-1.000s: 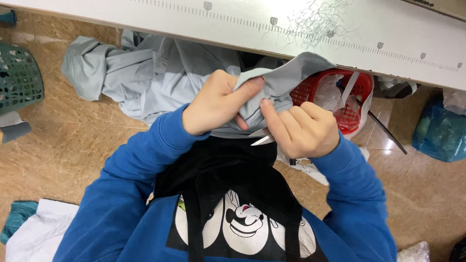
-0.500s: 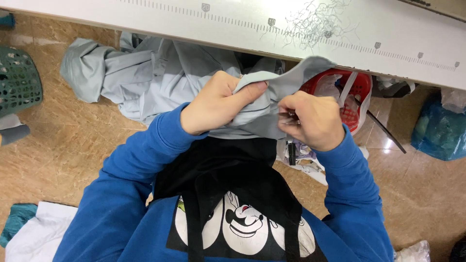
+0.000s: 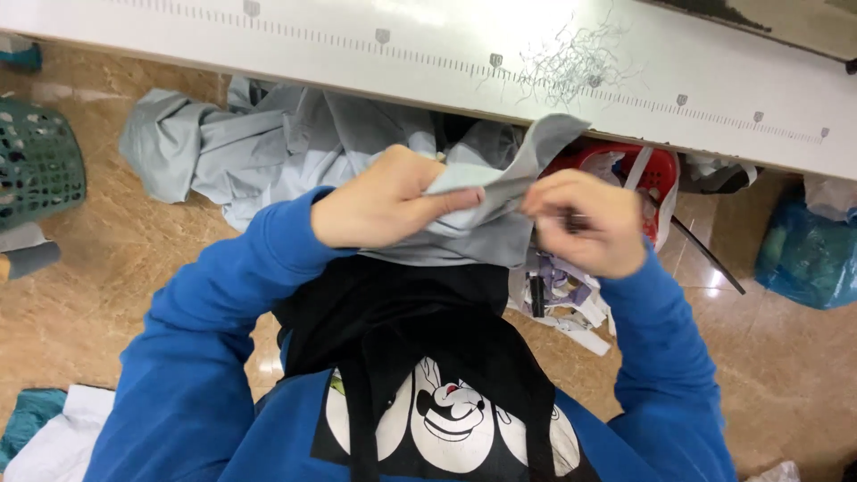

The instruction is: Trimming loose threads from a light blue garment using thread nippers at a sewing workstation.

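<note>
My left hand (image 3: 393, 207) is closed on a piece of grey fabric (image 3: 486, 228), thumb pressing a fold in front of my chest. One corner of the fabric sticks up toward the table edge. My right hand (image 3: 585, 221) is just right of the fabric, fingers curled around a small dark tool (image 3: 571, 220) that is mostly hidden; I cannot tell whether it touches the cloth. Both arms are in blue sleeves, and a black apron hangs below the hands.
A white table (image 3: 384, 67) with ruler marks runs across the top, with thread clippings (image 3: 576, 55) on it. On the floor lie a grey garment pile (image 3: 250, 152), a red basket (image 3: 662, 170), a green basket (image 3: 36, 170), a blue bag (image 3: 808, 254) and paper scraps (image 3: 576, 312).
My hands have drawn apart. The right hand slid right, off the fabric's edge, while the left hand kept its hold and the fabric's corner rose toward the table.
</note>
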